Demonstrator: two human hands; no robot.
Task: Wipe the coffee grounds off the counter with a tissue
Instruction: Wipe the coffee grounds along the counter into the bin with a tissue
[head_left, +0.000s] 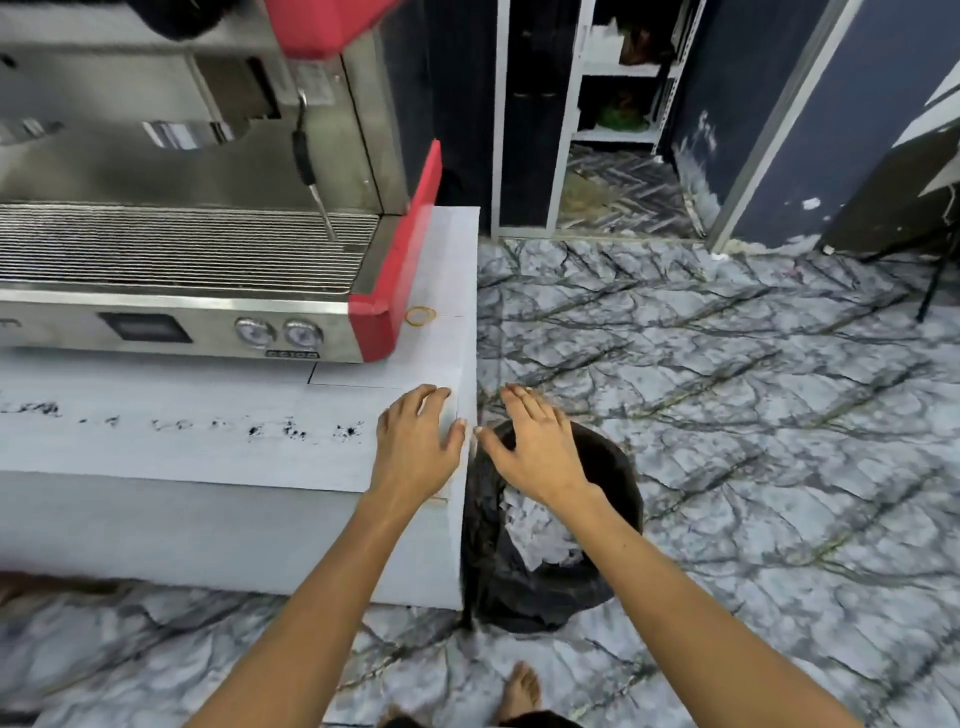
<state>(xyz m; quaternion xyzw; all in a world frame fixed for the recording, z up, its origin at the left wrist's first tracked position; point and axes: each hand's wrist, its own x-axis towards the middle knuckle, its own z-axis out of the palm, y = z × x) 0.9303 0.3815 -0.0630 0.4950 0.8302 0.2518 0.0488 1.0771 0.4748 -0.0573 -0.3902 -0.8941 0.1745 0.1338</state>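
Dark coffee grounds (291, 429) lie in a broken line along the white counter (208, 452), from its left end to just left of my left hand. My left hand (415, 441) rests flat on the counter's right end with its fingers straight and reaching the edge. I cannot tell whether a tissue lies under it. My right hand (535, 447) hovers with spread fingers over a black-lined bin (613, 467) beside the counter and holds nothing. Crumpled white tissues (535, 530) lie inside the bin.
A steel and red espresso machine (208, 291) fills the back of the counter, its steam wand (311, 176) hanging over the drip tray. A yellow rubber band (421, 315) lies by its right corner. Marbled floor spreads to the right; my bare foot (519, 691) stands below.
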